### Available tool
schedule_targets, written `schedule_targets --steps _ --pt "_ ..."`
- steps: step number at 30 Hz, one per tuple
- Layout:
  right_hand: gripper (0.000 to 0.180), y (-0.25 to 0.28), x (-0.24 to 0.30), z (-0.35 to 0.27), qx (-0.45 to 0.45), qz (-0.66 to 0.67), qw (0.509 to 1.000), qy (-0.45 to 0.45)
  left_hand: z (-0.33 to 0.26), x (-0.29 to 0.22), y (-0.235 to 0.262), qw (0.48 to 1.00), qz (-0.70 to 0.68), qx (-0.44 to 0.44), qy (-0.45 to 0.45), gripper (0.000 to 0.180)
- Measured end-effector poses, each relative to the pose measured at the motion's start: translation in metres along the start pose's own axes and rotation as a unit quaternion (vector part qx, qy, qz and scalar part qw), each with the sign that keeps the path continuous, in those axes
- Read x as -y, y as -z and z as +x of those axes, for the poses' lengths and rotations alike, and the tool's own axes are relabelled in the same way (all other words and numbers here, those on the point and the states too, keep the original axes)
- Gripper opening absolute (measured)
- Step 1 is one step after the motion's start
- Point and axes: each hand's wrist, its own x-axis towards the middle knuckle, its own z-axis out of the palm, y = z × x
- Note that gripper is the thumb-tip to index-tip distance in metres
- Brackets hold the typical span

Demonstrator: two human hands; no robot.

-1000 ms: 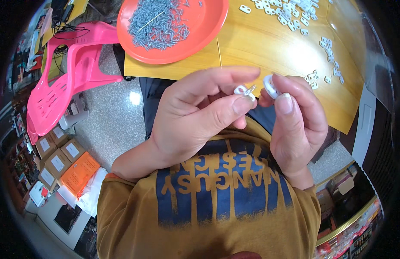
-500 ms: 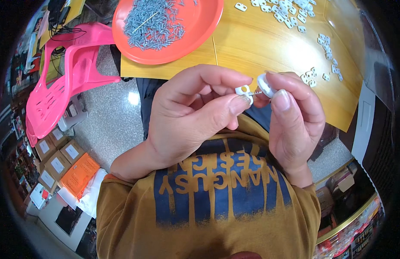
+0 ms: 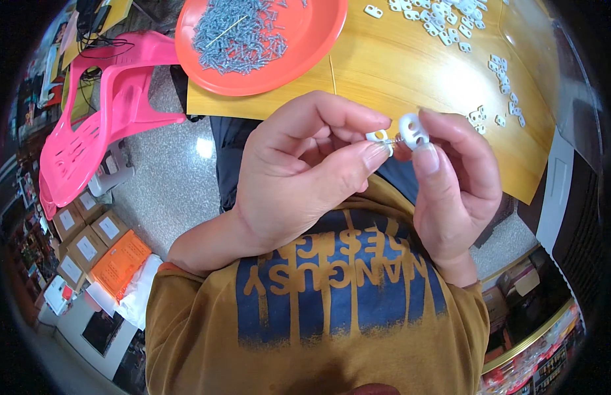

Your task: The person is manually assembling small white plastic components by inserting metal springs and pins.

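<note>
Yellow worktop (image 3: 444,76), red dish (image 3: 302,59) of screws (image 3: 229,43)
Nearer, the left hand (image 3: 295,171) pinches a white tab (image 3: 372,136); just beside it, the right hand (image 3: 453,191) pinches a white disc (image 3: 412,132), one screw (image 3: 395,141) between them.

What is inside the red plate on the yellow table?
A heap of grey metal screws lies in the red plate, with a thin pale stick on top. The heap hides the plate's bottom beneath it; anything buried cannot be seen.

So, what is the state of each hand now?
Left hand: closed, holding a small white tab and screw.
Right hand: closed, holding a rounded white piece.
</note>
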Motion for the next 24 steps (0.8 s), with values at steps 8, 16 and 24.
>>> schedule_targets --steps 8,16,24 --pt "0.024 0.0039 0.0036 -0.0001 0.021 -0.094 0.995 0.022 -0.0002 0.0023 -0.0002 1.0 -0.002 0.002 -0.009 0.019" --pt "0.023 0.0034 0.002 0.0003 0.047 -0.145 0.987 0.06 0.0006 0.0036 -0.0021 1.0 0.001 -0.006 -0.007 0.017" --pt "0.022 0.0049 0.0039 0.0011 0.039 -0.067 0.997 -0.021 0.0006 0.0046 0.0041 0.999 0.012 0.042 -0.001 0.024"
